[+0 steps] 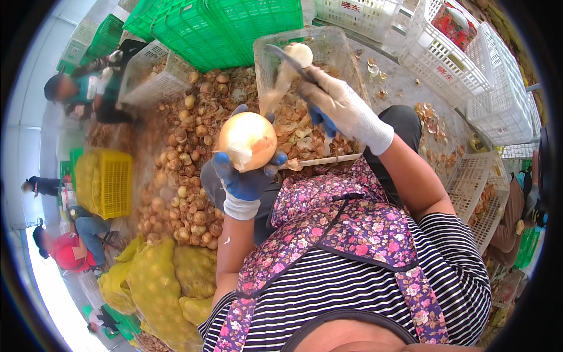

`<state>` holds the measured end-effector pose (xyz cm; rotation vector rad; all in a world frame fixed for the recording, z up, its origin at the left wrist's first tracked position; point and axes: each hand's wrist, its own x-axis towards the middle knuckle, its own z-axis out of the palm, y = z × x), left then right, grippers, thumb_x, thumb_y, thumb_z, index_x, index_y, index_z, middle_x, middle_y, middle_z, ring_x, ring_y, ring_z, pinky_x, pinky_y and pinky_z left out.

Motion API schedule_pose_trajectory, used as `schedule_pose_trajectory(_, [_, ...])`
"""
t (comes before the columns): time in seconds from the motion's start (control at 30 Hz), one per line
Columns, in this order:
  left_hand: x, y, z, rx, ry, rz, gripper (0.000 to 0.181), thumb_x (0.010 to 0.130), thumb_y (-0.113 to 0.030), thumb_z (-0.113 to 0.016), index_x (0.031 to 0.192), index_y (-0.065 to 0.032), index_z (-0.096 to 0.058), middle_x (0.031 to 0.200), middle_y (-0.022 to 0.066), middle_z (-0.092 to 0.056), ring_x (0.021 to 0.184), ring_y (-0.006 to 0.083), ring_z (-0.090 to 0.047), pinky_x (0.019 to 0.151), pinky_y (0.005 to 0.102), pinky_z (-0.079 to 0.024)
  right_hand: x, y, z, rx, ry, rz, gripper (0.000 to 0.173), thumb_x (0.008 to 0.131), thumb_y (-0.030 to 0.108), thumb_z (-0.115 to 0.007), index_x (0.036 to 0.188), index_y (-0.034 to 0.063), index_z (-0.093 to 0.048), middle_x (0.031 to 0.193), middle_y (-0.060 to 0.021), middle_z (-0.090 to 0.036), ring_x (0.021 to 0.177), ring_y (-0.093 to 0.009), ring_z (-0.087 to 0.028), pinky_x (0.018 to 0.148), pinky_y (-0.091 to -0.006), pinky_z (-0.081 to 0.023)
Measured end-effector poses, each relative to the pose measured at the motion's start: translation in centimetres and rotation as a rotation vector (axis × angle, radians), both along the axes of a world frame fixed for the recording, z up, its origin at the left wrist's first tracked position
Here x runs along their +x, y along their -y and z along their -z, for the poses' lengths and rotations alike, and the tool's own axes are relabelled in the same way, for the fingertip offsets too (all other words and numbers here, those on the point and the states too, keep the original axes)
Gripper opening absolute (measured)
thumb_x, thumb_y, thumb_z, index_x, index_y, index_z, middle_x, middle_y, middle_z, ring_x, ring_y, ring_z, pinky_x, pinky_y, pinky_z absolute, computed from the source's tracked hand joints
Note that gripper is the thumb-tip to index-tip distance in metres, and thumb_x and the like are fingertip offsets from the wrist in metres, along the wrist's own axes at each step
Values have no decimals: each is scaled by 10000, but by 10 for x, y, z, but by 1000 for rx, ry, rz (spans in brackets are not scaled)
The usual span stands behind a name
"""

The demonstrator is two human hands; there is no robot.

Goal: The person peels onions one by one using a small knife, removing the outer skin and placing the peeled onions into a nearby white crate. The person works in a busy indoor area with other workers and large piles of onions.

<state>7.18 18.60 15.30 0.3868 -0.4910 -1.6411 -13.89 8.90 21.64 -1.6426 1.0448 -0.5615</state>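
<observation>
My left hand (246, 176), in a blue-coated glove with a white cuff, holds a large yellow onion (248, 140) from beneath, with some papery skin loose on it. My right hand (336, 99), in a white and blue work glove, grips a knife (288, 59) whose blade points up and left. Beside the blade, over the far part of the crate, is a pale round piece of onion (301, 55) with a blurred strip of skin below it. A plastic crate (363, 88) full of onion skins stands before my knees. The knife does not touch the onion in my left hand.
Many loose onions (198, 218) lie on the ground to the left, near yellow mesh sacks (154, 286) and a yellow crate (115, 185). Green crates (228, 31) stand beyond, white crates (444, 57) at the right. Other people (74, 251) sit or crouch at the left and right edges.
</observation>
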Motion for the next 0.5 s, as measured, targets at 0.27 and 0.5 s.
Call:
schedule_pose_trajectory(0.27, [-19, 16, 12, 46, -130, -120, 902, 832, -615, -652, 1495, -110, -308, 1455, 120, -448, 1263, 325, -519, 1036, 461, -468, 9, -45, 7, -570, 30, -146, 596, 924, 289, -631, 1407, 26, -402, 808, -190, -653, 710, -357, -673, 589, -426, -521])
schedule_pose_trajectory(0.5, [-29, 21, 18, 1, 98, -221, 832, 870, -588, -614, 1480, -90, -344, 1454, 154, -449, 1309, 343, -476, 1140, 493, -337, 20, -36, 24, -745, 5, -121, 527, 940, 218, -605, 1431, 99, -456, 788, -143, -654, 666, -326, -668, 574, -396, -522])
